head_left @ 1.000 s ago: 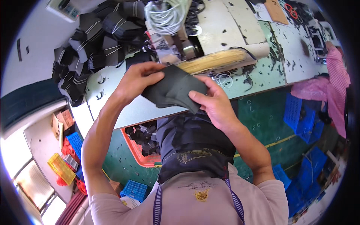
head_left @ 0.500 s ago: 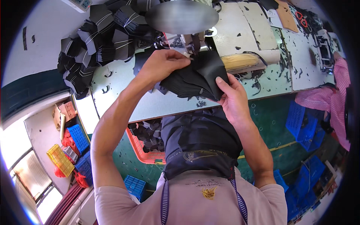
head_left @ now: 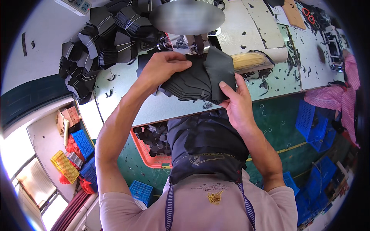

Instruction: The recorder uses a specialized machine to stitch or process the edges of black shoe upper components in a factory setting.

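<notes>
My right hand (head_left: 239,101) grips the right edge of a thin black flat piece (head_left: 220,71), thumb on top and fingers beneath. This piece stands tilted beside a fanned stack of similar black pieces (head_left: 189,82) on the worktable. At the stack's far left side, my left hand (head_left: 163,69) is closed with thumb and forefinger together. Whatever lies between those fingertips is hidden. Just beyond both hands is the metal head of a bench machine (head_left: 196,44), partly covered by a blurred oval.
Tied bundles of black pieces (head_left: 102,42) are heaped at the far left. A pale machine body (head_left: 246,34) stands to the right, with black scraps around it. Below the table edge sits an orange crate (head_left: 148,159) with dark pieces. Red-handled scissors (head_left: 308,15) lie far right; a person's pink checked sleeve (head_left: 350,77) shows.
The black piece in my right hand has come away from the machine head, toward me, and now shows more of its face. My left hand has shifted slightly left.
</notes>
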Action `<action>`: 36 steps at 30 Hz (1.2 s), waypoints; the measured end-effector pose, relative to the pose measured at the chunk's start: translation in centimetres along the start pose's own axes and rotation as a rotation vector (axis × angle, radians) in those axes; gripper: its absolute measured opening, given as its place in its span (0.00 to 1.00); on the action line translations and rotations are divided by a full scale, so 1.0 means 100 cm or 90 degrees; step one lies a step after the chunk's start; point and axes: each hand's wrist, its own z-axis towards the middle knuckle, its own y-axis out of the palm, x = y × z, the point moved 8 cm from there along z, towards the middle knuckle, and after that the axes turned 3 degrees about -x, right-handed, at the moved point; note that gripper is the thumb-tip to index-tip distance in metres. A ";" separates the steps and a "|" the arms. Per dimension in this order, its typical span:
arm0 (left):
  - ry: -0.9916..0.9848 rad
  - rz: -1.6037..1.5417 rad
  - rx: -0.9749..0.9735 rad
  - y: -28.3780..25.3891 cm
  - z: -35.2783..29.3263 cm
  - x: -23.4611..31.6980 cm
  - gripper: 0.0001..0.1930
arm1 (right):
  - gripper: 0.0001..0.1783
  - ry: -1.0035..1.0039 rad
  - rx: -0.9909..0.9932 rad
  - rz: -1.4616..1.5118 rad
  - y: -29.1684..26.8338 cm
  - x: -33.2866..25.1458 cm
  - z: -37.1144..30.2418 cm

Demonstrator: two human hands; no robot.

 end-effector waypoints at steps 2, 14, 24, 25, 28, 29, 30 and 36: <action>-0.013 -0.071 -0.038 0.001 -0.001 -0.004 0.15 | 0.20 -0.015 0.013 0.010 -0.003 0.002 0.001; -0.095 0.056 0.013 -0.014 -0.006 -0.004 0.16 | 0.22 0.003 0.006 0.050 0.004 0.014 0.002; -0.033 0.018 -0.013 -0.006 -0.002 0.005 0.19 | 0.25 -0.045 0.063 0.053 -0.005 0.008 -0.003; -0.032 0.098 0.006 -0.009 -0.001 0.011 0.18 | 0.26 -0.030 0.061 0.056 -0.002 0.012 -0.002; -0.016 0.129 0.010 0.000 0.006 0.017 0.17 | 0.25 -0.049 0.079 0.052 -0.006 -0.006 -0.003; 0.004 0.083 -0.011 0.007 0.010 0.018 0.17 | 0.25 -0.051 0.081 0.056 -0.010 -0.005 -0.003; 0.019 0.047 -0.020 0.006 0.008 0.015 0.17 | 0.25 -0.053 0.080 0.047 -0.014 -0.004 -0.003; -0.027 0.099 -0.011 -0.004 0.004 0.016 0.19 | 0.24 -0.045 0.098 0.060 -0.005 0.003 -0.006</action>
